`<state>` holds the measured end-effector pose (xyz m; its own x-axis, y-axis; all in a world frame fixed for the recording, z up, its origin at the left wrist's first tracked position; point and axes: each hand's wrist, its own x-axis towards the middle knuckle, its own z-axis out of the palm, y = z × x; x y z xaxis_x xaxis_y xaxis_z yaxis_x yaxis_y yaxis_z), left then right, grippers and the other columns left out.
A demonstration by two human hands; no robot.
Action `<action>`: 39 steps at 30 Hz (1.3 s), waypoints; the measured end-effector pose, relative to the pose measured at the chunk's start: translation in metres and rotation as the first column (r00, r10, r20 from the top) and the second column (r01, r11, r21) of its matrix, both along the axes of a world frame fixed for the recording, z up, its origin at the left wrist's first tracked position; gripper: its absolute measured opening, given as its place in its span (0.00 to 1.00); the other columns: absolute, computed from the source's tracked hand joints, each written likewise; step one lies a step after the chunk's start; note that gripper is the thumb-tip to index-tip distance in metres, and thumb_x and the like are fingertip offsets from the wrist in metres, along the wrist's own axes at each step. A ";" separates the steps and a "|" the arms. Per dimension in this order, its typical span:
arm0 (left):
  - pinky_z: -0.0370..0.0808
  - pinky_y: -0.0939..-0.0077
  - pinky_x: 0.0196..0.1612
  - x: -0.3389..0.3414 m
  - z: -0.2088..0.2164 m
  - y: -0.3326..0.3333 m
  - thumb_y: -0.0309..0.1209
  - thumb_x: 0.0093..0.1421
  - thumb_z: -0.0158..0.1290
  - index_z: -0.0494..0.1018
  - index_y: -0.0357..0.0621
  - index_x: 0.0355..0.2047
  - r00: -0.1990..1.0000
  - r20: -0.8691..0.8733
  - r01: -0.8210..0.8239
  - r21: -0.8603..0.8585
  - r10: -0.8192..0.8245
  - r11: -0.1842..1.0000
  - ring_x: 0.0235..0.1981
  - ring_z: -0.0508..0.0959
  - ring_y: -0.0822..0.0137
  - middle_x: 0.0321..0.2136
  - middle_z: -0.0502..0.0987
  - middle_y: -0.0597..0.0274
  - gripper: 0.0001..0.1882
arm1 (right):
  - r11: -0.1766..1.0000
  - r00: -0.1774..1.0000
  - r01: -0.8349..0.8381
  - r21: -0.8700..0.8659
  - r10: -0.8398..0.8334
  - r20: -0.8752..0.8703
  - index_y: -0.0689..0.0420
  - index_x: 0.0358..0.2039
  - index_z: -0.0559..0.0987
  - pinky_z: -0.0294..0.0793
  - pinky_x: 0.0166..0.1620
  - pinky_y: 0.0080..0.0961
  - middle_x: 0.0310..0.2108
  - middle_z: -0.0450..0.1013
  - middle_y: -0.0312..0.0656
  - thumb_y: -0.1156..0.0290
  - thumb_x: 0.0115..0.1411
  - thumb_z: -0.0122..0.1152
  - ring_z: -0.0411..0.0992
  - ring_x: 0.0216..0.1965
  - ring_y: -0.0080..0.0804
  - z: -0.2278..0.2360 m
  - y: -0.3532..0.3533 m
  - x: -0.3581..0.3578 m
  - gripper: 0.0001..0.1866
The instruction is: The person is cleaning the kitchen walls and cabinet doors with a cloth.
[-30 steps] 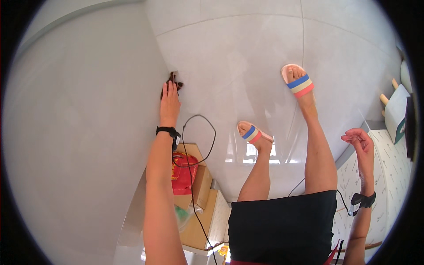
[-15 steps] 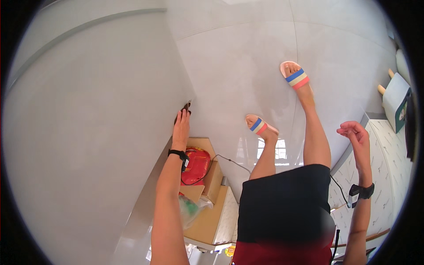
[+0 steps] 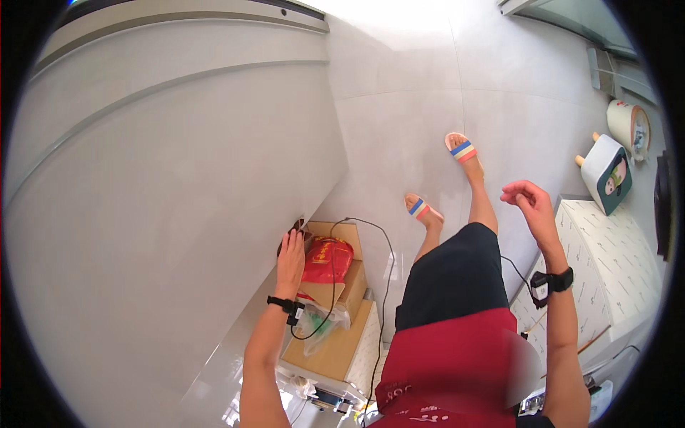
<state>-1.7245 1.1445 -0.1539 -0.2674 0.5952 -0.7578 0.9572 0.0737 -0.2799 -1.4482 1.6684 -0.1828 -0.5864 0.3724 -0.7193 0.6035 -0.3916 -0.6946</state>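
My left hand [image 3: 290, 258] is closed on a small dark brown object [image 3: 297, 228] whose kind I cannot make out. It is against the grey panel [image 3: 178, 164], beside an open cardboard box [image 3: 353, 289], and my fingers hide most of it. A red package [image 3: 330, 258] lies in the box. Raised in the air on the right, my right hand [image 3: 534, 208] has loosely bent fingers, slightly apart, and nothing shows in it. Each wrist wears a black band with a small device.
The box and a clear plastic bag [image 3: 321, 332] rest on a wooden-topped cabinet [image 3: 332, 357]. A black cable [image 3: 386, 299] loops past it. At right are a white patterned cabinet [image 3: 606, 242], a small stool [image 3: 606, 171] and a round cream container [image 3: 628, 128].
The view has shifted to show more floor and a doorway beyond. My left hand has drawn back with the brown object towards the box. My right hand has moved slightly left and forward.
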 end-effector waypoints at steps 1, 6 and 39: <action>0.55 0.58 0.72 0.003 0.019 -0.002 0.27 0.63 0.46 0.69 0.31 0.59 0.996 -0.017 -0.086 0.026 0.087 0.996 0.67 0.63 0.55 0.60 0.71 0.53 0.25 | 1.000 1.000 -0.023 0.002 0.023 -0.022 0.67 0.44 0.79 0.77 0.54 0.28 0.39 0.79 0.41 0.82 0.66 0.46 0.79 0.44 0.28 0.009 0.001 -0.007 0.13; 0.58 0.58 0.71 0.008 0.095 0.029 0.24 0.59 0.51 0.65 0.35 0.65 0.713 0.215 -0.699 0.154 0.667 0.698 0.66 0.66 0.56 0.63 0.70 0.56 0.32 | 0.997 0.985 -0.076 0.033 0.080 -0.155 0.67 0.44 0.79 0.77 0.53 0.28 0.39 0.79 0.42 0.82 0.66 0.46 0.79 0.45 0.29 0.057 0.001 -0.046 0.13; 0.72 0.66 0.58 0.096 0.153 -0.003 0.38 0.73 0.45 0.65 0.36 0.63 -0.384 0.900 -0.423 0.026 0.206 -0.906 0.55 0.77 0.57 0.56 0.73 0.49 0.24 | 0.743 0.918 0.315 -0.591 -0.397 -0.010 0.60 0.65 0.66 0.74 0.51 0.21 0.52 0.75 0.39 0.69 0.70 0.56 0.74 0.49 0.24 -0.023 -0.349 -0.202 0.25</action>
